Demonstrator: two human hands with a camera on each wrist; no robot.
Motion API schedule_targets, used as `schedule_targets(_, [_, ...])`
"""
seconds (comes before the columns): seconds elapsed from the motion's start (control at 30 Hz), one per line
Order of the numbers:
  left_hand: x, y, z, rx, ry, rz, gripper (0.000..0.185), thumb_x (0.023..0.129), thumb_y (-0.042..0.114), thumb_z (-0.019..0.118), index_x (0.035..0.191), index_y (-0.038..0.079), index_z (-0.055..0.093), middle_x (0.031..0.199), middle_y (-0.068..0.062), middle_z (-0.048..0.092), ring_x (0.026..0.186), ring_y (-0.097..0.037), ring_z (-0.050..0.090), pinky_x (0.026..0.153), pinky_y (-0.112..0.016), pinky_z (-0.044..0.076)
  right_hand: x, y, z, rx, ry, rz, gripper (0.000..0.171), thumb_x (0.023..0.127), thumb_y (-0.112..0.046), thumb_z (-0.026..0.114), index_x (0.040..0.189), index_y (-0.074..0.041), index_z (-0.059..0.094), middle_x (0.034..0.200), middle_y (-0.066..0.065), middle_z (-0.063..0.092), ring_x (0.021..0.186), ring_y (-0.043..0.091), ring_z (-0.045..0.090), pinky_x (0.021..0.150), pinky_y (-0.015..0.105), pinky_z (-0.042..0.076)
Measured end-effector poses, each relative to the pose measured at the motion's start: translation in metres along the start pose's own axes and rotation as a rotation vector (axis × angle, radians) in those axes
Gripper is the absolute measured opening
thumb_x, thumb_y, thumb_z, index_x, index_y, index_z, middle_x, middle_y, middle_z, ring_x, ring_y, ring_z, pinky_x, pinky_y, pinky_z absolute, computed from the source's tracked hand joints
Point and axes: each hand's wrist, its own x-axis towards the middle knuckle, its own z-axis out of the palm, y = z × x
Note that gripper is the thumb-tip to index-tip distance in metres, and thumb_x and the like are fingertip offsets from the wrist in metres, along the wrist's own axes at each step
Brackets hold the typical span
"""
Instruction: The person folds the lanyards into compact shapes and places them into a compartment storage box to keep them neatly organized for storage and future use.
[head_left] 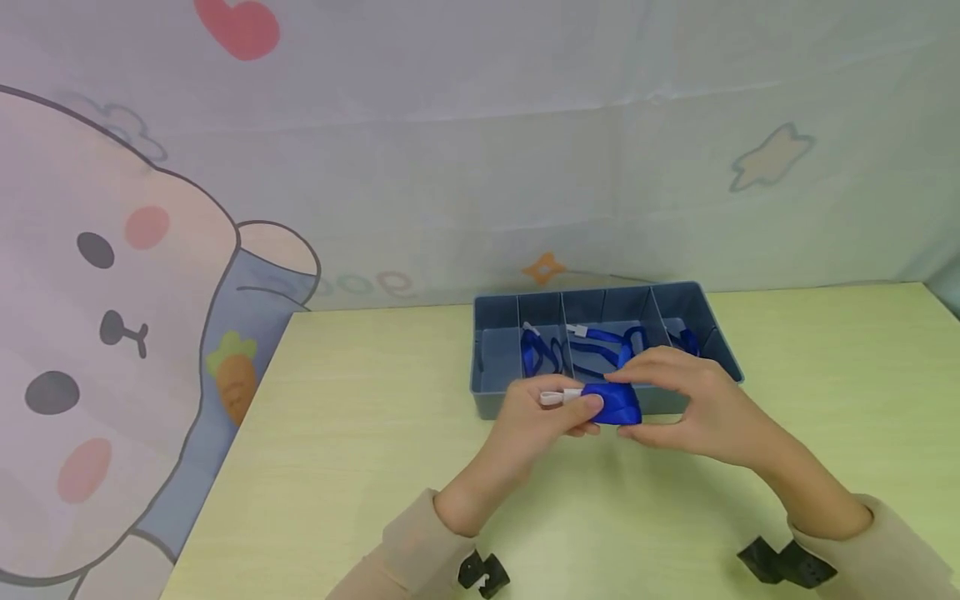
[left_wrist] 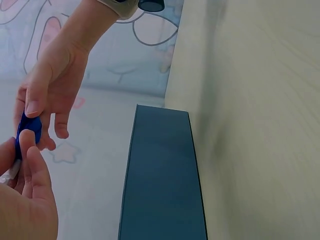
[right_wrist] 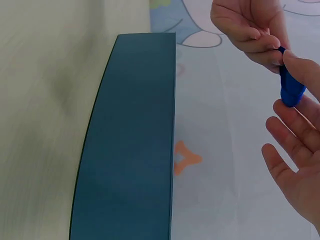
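A blue lanyard, folded into a flat bundle with a white end piece, is held up in front of a grey-blue box. My left hand pinches the bundle near its white end, thumb on top. At the other end, my right hand holds it by its edges between thumb and fingers. In the right wrist view the bundle spans both hands, with the right hand's lower fingers spread.
The box has several compartments. Blue lanyards lie in the second one, the wide one and the right one. Pale yellow tabletop surrounds the box. Behind it hangs a printed cloth.
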Motion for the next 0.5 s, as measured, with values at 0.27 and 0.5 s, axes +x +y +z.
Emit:
schedule_targets(0.27, [0.0004, -0.0020, 0.0005, -0.038, -0.001, -0.031, 0.020, 0.086, 0.007, 0.067, 0.098, -0.009, 0.066, 0.082, -0.010, 0.068, 0.068, -0.012, 0.067, 0.072, -0.029, 0.055, 0.0006, 0.0024, 0.0013, 0.106, 0.013, -0.015, 0.045, 0.059, 0.007, 0.082, 0.098, -0.011, 0.070, 0.095, -0.003, 0.064, 0.084, 0.008, 0.057, 0.071, 0.016, 0.047])
schedule_targets(0.5, [0.0012, -0.0025, 0.0024, -0.042, 0.030, -0.019, 0.020, 0.086, 0.007, 0.067, 0.098, -0.009, 0.065, 0.083, -0.009, 0.066, 0.067, -0.012, 0.066, 0.071, -0.028, 0.055, -0.0013, 0.0013, 0.0033, 0.078, -0.061, 0.138, 0.034, 0.068, 0.000, 0.079, 0.096, -0.012, 0.065, 0.087, -0.010, 0.062, 0.074, 0.005, 0.056, 0.065, 0.019, 0.050])
